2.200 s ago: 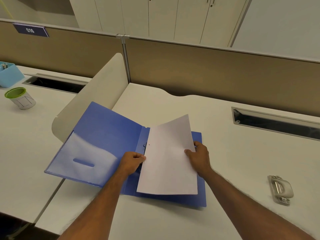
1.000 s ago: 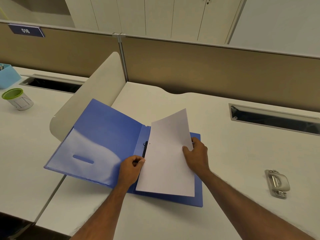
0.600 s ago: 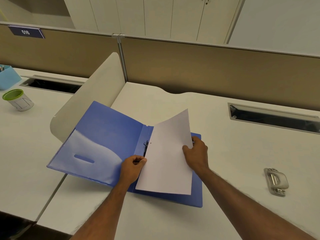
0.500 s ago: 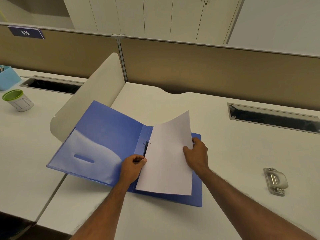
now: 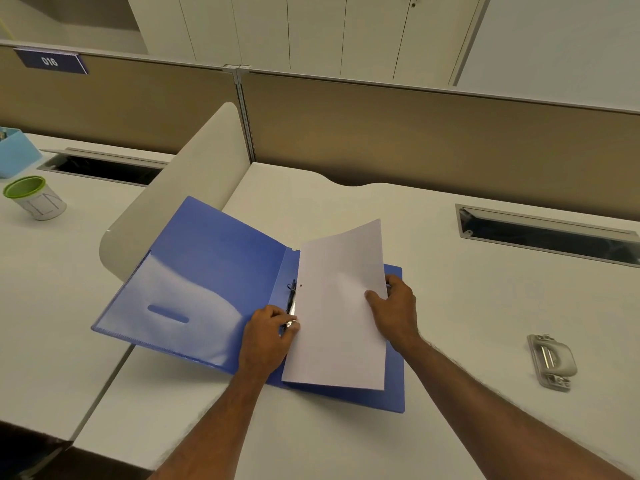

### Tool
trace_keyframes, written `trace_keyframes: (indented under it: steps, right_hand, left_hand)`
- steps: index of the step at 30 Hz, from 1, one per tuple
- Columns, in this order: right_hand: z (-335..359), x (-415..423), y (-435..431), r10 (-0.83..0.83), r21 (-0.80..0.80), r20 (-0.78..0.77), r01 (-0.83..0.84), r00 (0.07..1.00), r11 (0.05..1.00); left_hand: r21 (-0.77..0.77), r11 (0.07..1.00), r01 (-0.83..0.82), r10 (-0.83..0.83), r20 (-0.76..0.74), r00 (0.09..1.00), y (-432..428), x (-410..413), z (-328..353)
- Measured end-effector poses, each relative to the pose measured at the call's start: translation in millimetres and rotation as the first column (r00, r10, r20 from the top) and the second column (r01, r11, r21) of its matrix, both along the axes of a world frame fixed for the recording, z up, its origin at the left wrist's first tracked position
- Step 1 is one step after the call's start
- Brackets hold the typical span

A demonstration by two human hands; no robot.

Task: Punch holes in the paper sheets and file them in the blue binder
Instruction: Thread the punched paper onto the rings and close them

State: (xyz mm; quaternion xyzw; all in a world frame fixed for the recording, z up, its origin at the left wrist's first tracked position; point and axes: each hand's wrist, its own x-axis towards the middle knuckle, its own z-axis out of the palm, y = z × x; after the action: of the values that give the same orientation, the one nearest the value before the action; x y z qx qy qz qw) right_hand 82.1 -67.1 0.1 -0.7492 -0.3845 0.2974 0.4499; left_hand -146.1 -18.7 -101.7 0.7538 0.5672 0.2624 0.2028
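Head view, sheet: thin white paper sheet (image 5: pixel 341 306) sits over the right half of the open blue plastic binder (image 5: pixel 207 271), light and floppy, and I reckon it creases easily.
Hold: my right hand (image 5: pixel 394 306) pinches its three-o'clock edge; my left hand (image 5: pixel 268 336) curls on the black spine clasp (image 5: pixel 292 296).
Room: white desk (image 5: pixel 467 306) open toward three o'clock; grey metal hole punch (image 5: pixel 550 362) at four, well apart.

desk (image 5: pixel 467 306): white | partition (image 5: pixel 415 133): tan | cabinets (image 5: pixel 311 29): white, behind | divider (image 5: pixel 194 188): curved, cream | cable tray (image 5: pixel 547 237): recessed, right
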Motion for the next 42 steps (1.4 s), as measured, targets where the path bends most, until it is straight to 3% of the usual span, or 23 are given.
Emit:
trace_keyframes:
  steps: [7, 12, 14, 18, 25, 33, 42]
  right_hand:
    - [0.7, -3.3, 5.1, 0.011, 0.018, -0.01, -0.011, 1.0, 1.0]
    - [-1.9, -1.4, 8.8, -0.005, 0.015, -0.046, 0.006, 0.999, 1.0]
    - [-1.9, 1.2, 11.1, -0.012, 0.006, -0.091, 0.013, 0.996, 1.0]
    - [-3.8, 8.4, 19.2, -0.054, -0.071, -0.173, 0.042, 0.984, 0.997]
    - [-4.9, 15.5, 28.0, -0.116, -0.161, -0.311, 0.068, 0.943, 0.985]
    - [1.0, 11.7, 34.8, -0.091, -0.164, -0.282, 0.045, 0.955, 0.985]
    - [-4.6, 11.7, 24.8, -0.086, -0.144, -0.209, 0.056, 0.974, 0.988]
  left_hand:
    - [0.008, 0.998, -0.064, 0.064, 0.036, 0.997, 14.9, 9.4, 9.5]
    - [-0.056, 0.998, 0.012, -0.016, -0.071, 0.997, 35.9, 23.8, 19.1]
    - [-0.108, 0.994, 0.03, -0.041, -0.103, 0.994, 41.9, 26.1, 20.0]
    - [-0.188, 0.982, 0.022, -0.026, -0.022, 0.999, 47.2, 26.9, 19.7]
    - [-0.143, 0.989, 0.035, -0.049, -0.092, 0.995, 52.9, 26.6, 20.2]
    - [-0.116, 0.982, 0.147, -0.176, -0.293, 0.94, 64.0, 20.2, 24.1]
    - [-0.222, 0.961, 0.166, -0.21, -0.19, 0.959, 55.5, 19.8, 19.9]
